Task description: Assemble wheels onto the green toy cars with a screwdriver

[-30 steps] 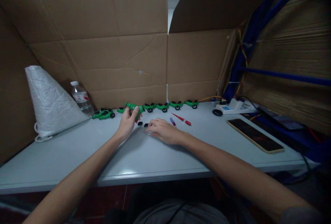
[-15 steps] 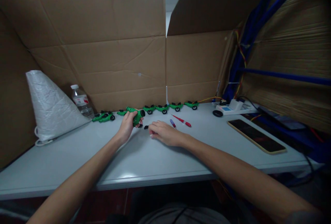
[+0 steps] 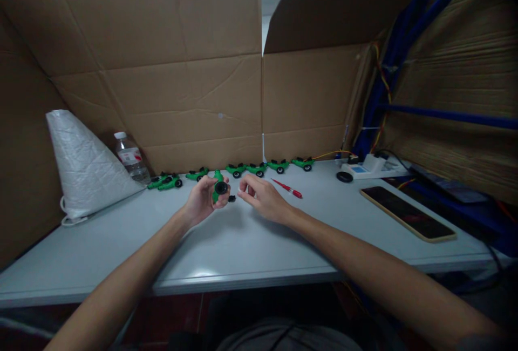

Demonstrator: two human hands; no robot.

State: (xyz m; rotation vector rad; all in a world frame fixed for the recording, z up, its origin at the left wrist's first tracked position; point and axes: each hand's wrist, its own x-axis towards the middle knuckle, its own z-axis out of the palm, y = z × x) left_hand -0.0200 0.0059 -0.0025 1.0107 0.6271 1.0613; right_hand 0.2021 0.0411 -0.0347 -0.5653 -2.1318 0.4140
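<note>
My left hand is closed around a green toy car, held just above the grey table with one black wheel facing me. My right hand hovers close to its right, fingers curled in a pinch; what they hold is too small to make out. A small black part lies on the table between the two hands. A row of finished green toy cars stands along the cardboard wall behind them.
A red screwdriver lies right of my right hand. A phone and a white device with cables sit at the right. A water bottle and a white bag stand at the left. Cardboard walls enclose the table.
My left hand drew the green car toward me and turned it so a wheel faces me. My right hand lifted off the table and closed into a pinch beside the car.
</note>
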